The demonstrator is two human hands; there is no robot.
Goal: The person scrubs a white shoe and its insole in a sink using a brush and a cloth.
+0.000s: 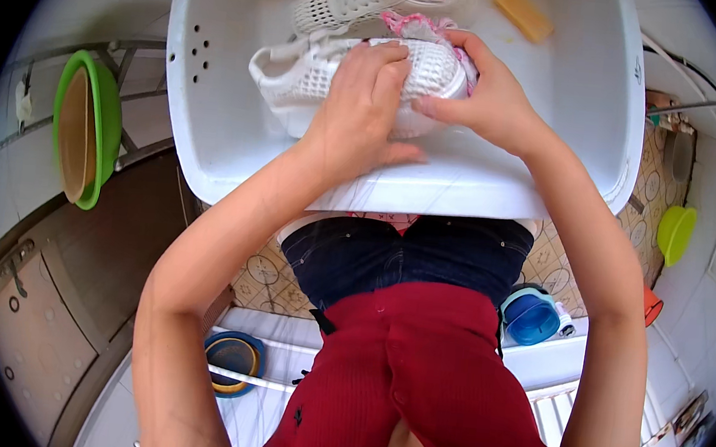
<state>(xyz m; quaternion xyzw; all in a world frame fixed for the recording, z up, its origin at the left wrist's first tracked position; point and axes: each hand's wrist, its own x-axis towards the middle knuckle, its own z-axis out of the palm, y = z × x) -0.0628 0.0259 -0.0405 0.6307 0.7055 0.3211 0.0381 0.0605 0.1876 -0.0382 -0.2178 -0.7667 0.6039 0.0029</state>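
Observation:
A white mesh sneaker [289, 81] lies on its side in the white sink basin [251, 176], close to the basin's near wall. My left hand [364, 109] presses over the sneaker's middle, fingers curled on the mesh and thumb stretched out below it. At the toe end, my right hand [492, 99] pinches a crumpled pink-and-white cloth [418, 26] against the shoe. Part of the cloth is hidden behind the toe and my fingers. Just beyond lies a second white mesh sneaker [343, 5], with laces.
A yellow soap bar [523, 12] rests at the basin's far right. Drain holes [197, 63] pierce its left wall. A green basin [111, 129] hangs at left, and a lime bowl [676, 234] is at right. Blue tubs [530, 317] sit behind me.

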